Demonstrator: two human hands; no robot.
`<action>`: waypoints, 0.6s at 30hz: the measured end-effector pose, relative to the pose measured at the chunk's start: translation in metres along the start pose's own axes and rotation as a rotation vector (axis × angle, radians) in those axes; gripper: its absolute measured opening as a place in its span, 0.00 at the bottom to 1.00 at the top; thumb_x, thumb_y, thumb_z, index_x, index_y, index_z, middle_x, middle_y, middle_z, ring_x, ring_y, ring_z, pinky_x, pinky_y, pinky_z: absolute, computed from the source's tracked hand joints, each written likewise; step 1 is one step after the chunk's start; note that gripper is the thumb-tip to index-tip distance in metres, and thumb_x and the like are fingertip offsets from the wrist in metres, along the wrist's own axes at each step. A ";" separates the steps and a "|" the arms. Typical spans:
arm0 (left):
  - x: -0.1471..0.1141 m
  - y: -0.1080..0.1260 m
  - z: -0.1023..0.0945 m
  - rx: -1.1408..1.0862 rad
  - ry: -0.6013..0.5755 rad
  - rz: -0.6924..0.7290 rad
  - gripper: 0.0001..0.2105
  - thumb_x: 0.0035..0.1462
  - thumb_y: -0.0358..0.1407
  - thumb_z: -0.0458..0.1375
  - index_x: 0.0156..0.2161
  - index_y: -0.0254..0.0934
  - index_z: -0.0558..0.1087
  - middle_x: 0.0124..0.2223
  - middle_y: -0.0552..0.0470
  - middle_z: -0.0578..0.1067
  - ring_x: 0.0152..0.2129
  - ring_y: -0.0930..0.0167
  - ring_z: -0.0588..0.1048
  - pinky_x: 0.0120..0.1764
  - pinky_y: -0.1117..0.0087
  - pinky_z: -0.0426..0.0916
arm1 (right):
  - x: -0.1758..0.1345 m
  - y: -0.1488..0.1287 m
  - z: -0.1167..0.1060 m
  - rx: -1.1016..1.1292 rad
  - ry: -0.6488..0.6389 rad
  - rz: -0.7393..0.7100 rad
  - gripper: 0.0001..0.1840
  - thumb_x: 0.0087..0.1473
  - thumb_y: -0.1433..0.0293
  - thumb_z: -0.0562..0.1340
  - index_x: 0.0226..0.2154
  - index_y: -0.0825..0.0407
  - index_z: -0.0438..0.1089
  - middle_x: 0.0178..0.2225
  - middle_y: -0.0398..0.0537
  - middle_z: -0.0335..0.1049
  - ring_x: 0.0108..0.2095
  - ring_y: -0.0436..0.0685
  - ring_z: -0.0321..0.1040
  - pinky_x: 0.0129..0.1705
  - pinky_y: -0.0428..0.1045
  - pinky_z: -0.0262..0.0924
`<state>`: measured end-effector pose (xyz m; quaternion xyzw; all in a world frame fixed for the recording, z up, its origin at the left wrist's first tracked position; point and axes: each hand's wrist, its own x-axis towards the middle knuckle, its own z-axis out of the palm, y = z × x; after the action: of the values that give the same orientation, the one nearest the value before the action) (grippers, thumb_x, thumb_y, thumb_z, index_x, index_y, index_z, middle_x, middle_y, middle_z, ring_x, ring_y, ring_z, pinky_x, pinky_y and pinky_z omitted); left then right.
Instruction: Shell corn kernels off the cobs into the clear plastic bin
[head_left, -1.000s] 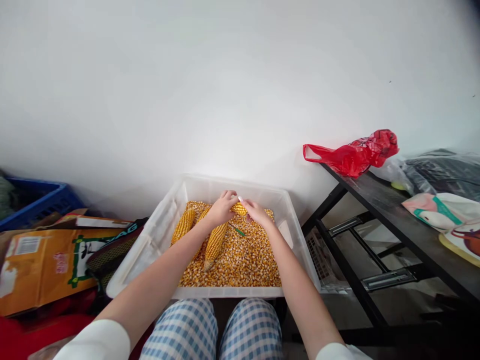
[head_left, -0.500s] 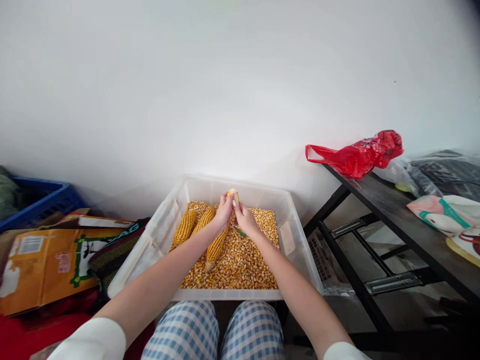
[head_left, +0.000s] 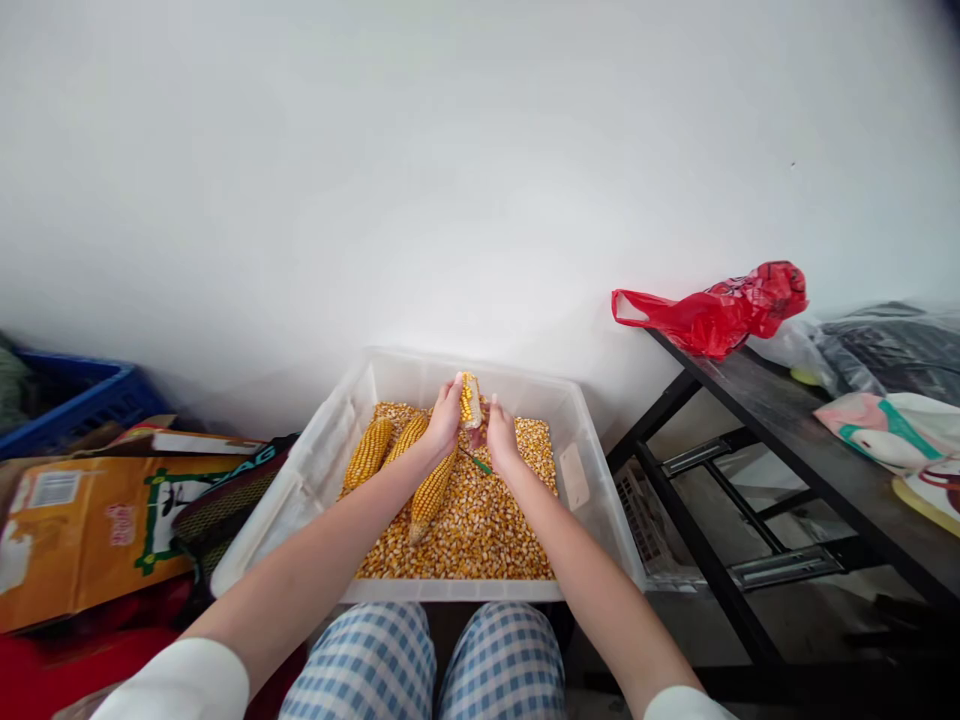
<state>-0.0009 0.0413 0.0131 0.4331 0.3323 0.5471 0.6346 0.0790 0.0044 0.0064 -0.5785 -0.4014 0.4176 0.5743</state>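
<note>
Yellow kernels run down the face of a short, partly bare cob [head_left: 470, 398], with a pale strip along its right side and lower end. It stands nearly upright above the far half of a translucent plastic tub [head_left: 281, 480], about midway between the left and right edges. The left hand [head_left: 446, 412] has its grip closed around the cob's left side. The right hand [head_left: 500, 435] is just beside the cob's lower end, fingers pointing up; whether its grip has hold of anything, I cannot tell.

Below the hands, loose kernels [head_left: 495, 530] cover the tub floor as far as the near edge. Three fuller cobs lie on them in the left half: a left cob [head_left: 366, 455] nearest the left edge, a middle cob [head_left: 409, 437] beside it, and a near cob [head_left: 431, 495] whose tip points towards the near edge. A thin green piece [head_left: 478, 463] lies between the forearms.

Checked trouser knees [head_left: 367, 660] show under the near edge. To the right, a red plastic bag [head_left: 709, 315] lies over the far left corner of a black desk [head_left: 780, 425]. On the left are a blue crate [head_left: 139, 395] and an orange cardboard box [head_left: 97, 530].
</note>
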 end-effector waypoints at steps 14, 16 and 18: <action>-0.016 -0.001 0.011 0.195 0.011 0.158 0.18 0.51 0.48 0.51 0.43 0.38 0.64 0.33 0.53 0.70 0.30 0.74 0.69 0.34 0.74 0.65 | -0.002 0.008 -0.005 -0.399 0.054 -0.259 0.27 0.52 0.49 0.42 0.31 0.52 0.64 0.25 0.46 0.67 0.24 0.51 0.65 0.23 0.44 0.58; -0.016 0.000 0.011 0.175 0.000 0.125 0.19 0.51 0.49 0.50 0.43 0.38 0.64 0.30 0.54 0.70 0.26 0.74 0.69 0.29 0.73 0.65 | 0.000 0.008 -0.006 -0.395 0.100 -0.233 0.28 0.54 0.50 0.39 0.31 0.51 0.64 0.25 0.47 0.68 0.25 0.52 0.65 0.25 0.45 0.59; -0.015 0.002 0.012 0.140 -0.015 0.092 0.19 0.52 0.50 0.49 0.44 0.39 0.63 0.29 0.54 0.70 0.23 0.74 0.69 0.26 0.73 0.65 | 0.002 0.006 -0.007 -0.360 0.142 -0.194 0.30 0.54 0.51 0.36 0.31 0.51 0.65 0.25 0.47 0.68 0.26 0.53 0.66 0.26 0.46 0.59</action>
<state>0.0066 0.0247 0.0193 0.4952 0.3448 0.5479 0.5794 0.0863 0.0042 0.0008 -0.6584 -0.4818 0.2402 0.5260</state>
